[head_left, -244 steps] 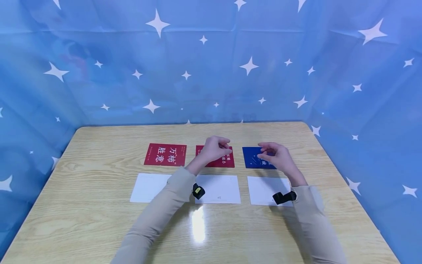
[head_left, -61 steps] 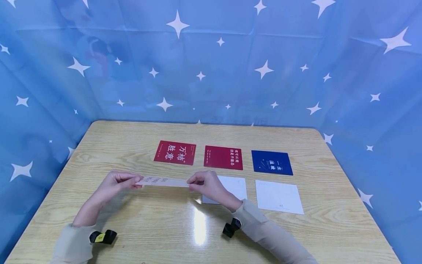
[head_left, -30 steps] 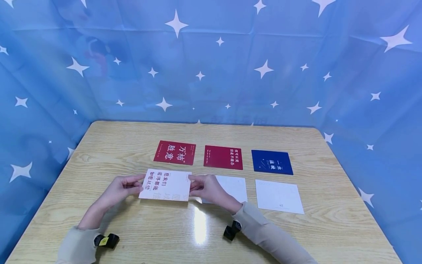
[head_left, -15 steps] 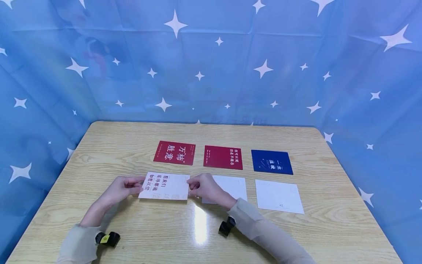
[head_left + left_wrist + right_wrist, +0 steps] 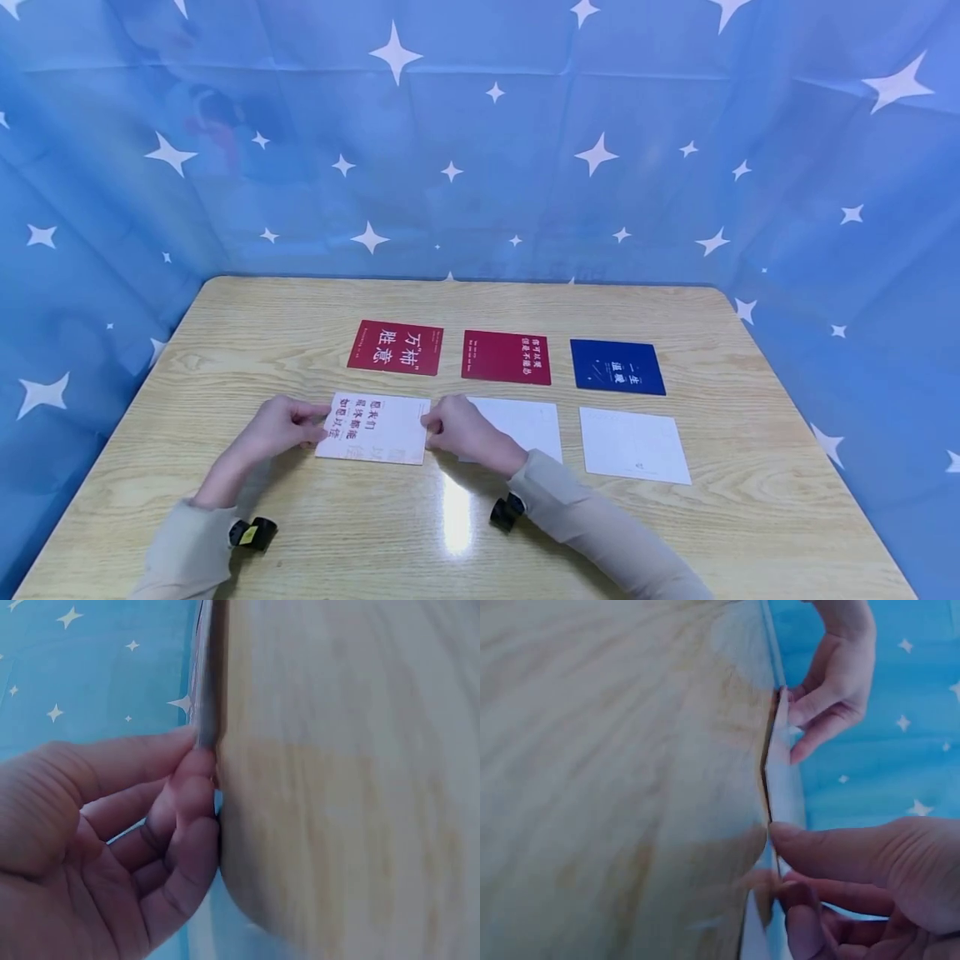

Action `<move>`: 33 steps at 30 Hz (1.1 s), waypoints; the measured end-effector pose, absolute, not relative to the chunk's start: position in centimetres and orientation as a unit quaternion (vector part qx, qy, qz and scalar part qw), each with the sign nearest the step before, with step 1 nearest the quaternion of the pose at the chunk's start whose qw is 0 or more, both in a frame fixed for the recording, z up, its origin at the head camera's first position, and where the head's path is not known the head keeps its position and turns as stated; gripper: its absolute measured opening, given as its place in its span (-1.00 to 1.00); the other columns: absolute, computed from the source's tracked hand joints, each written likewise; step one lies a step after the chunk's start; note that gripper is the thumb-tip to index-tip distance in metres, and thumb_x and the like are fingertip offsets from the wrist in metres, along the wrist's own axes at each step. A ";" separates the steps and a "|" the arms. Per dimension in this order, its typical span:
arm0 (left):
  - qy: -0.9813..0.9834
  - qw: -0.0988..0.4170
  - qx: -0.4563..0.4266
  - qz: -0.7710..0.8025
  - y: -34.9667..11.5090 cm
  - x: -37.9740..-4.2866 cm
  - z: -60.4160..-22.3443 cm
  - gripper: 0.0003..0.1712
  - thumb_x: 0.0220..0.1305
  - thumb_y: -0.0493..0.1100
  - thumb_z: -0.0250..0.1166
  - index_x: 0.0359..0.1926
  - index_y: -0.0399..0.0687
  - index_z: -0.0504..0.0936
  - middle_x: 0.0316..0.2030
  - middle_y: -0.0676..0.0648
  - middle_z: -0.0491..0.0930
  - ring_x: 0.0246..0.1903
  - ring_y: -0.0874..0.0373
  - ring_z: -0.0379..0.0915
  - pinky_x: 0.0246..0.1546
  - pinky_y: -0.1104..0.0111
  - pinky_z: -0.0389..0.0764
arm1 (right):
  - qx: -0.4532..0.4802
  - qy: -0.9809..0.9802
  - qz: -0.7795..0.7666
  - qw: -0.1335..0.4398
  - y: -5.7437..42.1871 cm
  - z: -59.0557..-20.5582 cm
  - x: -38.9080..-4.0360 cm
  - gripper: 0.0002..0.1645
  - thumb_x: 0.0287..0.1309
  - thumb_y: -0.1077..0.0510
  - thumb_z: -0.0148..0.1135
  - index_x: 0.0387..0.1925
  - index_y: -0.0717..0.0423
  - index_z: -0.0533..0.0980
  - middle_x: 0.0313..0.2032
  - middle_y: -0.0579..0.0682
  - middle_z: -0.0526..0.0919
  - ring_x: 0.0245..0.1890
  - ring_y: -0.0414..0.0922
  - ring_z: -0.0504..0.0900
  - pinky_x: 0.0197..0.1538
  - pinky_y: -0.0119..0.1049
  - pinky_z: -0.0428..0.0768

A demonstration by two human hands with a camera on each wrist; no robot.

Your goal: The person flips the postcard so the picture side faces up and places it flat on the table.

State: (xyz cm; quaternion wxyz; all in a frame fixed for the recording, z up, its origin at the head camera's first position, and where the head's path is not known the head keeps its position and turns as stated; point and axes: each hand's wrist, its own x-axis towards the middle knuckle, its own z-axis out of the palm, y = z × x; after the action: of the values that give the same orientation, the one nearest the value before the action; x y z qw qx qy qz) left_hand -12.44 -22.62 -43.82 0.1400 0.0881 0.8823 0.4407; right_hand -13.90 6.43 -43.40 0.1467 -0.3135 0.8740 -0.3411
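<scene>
With our left hand (image 5: 277,427) and right hand (image 5: 467,429) we pinch the left and right edges of a printed pale card (image 5: 382,429). It is left of a white card (image 5: 531,427), nearer than the left red card (image 5: 396,347).

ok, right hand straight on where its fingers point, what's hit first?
The printed white card, whose edge the right hand pinches. Across it, probably the left hand at the opposite edge; heights are hard to judge.
</scene>
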 end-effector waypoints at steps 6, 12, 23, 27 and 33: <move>0.902 0.123 0.086 0.404 -22.3 -12.2 -43.7 -0.53 -0.01 -0.35 0.36 -0.01 -0.43 0.56 -0.73 0.05 0.40 -0.72 0.31 0.18 -0.70 0.49 0.20 | -0.310 0.891 -0.294 0.156 6.2 -43.1 -13.7 -0.41 -0.04 0.38 0.28 -0.79 0.01 0.07 -0.76 -0.17 -0.04 -0.69 -0.28 0.01 -0.50 -0.50 0.12; 0.903 0.118 0.084 0.404 -22.4 -12.1 -43.7 -0.54 0.04 -0.32 0.35 0.01 -0.40 0.56 -0.73 0.02 0.42 -0.71 0.29 0.24 -0.69 0.48 0.23 | -0.340 0.858 -0.345 0.170 6.9 -43.1 -14.0 -0.42 -0.07 0.41 0.31 -0.76 0.13 0.06 -0.75 -0.15 -0.02 -0.70 -0.28 0.00 -0.50 -0.51 0.17; 0.889 0.028 0.083 0.449 -20.4 -12.9 -42.3 -0.67 0.03 -0.37 0.36 -0.12 -0.39 0.64 -0.49 -0.08 0.61 -0.54 0.25 0.41 -0.59 0.47 0.42 | -0.302 0.850 -0.404 0.152 10.0 -42.1 -14.5 -0.52 0.04 0.28 0.35 0.02 0.39 0.51 -0.38 0.04 0.62 -0.38 -0.17 0.58 -0.28 -0.47 0.54; 0.877 0.010 0.091 0.471 -18.9 -13.4 -42.1 -0.71 0.02 -0.41 0.35 -0.16 -0.42 0.63 -0.44 -0.13 0.63 -0.46 0.17 0.48 -0.48 0.47 0.50 | -0.290 0.857 -0.407 0.129 11.2 -41.5 -14.6 -0.53 0.03 0.25 0.36 0.00 0.38 0.52 -0.38 0.05 0.62 -0.38 -0.17 0.58 -0.29 -0.46 0.54; 0.868 0.008 0.114 0.483 -16.2 -14.4 -41.8 -0.74 0.04 -0.41 0.35 -0.18 -0.41 0.64 -0.44 -0.11 0.62 -0.44 0.12 0.49 -0.44 0.47 0.51 | -0.268 0.870 -0.404 0.091 13.0 -41.0 -14.8 -0.54 0.00 0.24 0.39 -0.03 0.34 0.55 -0.38 0.07 0.62 -0.39 -0.17 0.57 -0.28 -0.45 0.54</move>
State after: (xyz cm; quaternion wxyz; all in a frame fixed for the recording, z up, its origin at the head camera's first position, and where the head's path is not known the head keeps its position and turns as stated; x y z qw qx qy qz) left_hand -14.37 -16.23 -41.75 0.0079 0.1140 0.8680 0.4833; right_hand -14.76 12.96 -41.04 0.0907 -0.2676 0.8701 -0.4039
